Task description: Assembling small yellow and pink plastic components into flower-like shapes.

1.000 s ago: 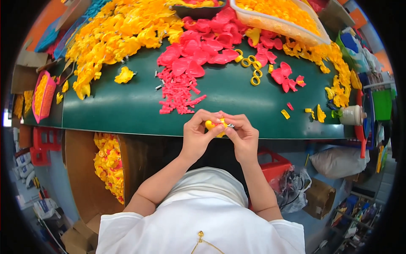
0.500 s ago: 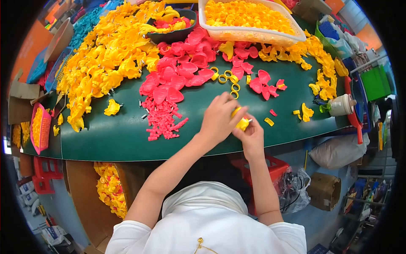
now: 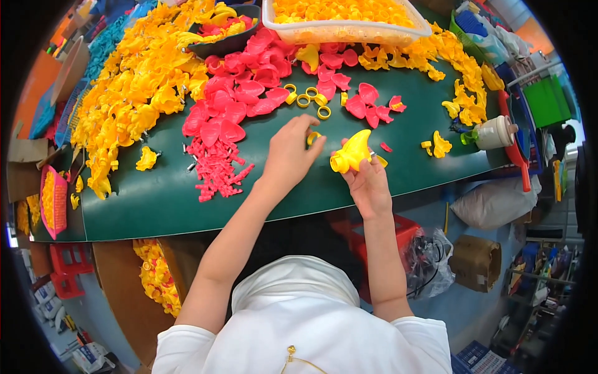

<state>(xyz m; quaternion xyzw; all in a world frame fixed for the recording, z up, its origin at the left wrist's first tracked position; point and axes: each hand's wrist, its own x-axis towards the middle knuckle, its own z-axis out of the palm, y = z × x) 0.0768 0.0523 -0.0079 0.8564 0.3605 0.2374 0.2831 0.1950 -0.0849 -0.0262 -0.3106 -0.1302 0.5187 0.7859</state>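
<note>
Yellow curved piece in the right hand, yellow ring at the left

The right hand (image 3: 370, 184) grips one yellow curved piece (image 3: 354, 151) between thumb and fingers, above the near part of the green table (image 3: 311, 196). The piece's long axis runs aslant: its round collar faces lower left, toward the person, and its narrowing tip points up and to the right, away from the person. A metal part (image 3: 372, 153) shows at its right side. The left hand (image 3: 288, 153) is half curled, and one yellow ring (image 3: 313, 133) shows between its thumb and fingers; whether it is pinched cannot be told.

Counts: beyond the left hand lie at least five loose rings (image 3: 324, 117), some overlapping; one yellow shell (image 3: 147, 158) lies apart at left; one small red stick (image 3: 386, 147) lies just beside the right hand. The yellow heap (image 3: 143, 81), red petal-shaped pieces (image 3: 218, 100) and short red sticks (image 3: 215, 168) are too many to count.

Containers: the white tray (image 3: 349, 28) holds many yellow rings; the dark bowl (image 3: 227, 47) holds red and yellow pieces; the pink basket (image 3: 60, 199) holds yellow pieces; the cardboard box (image 3: 118, 274), below table level, holds yellow and red pieces
</note>
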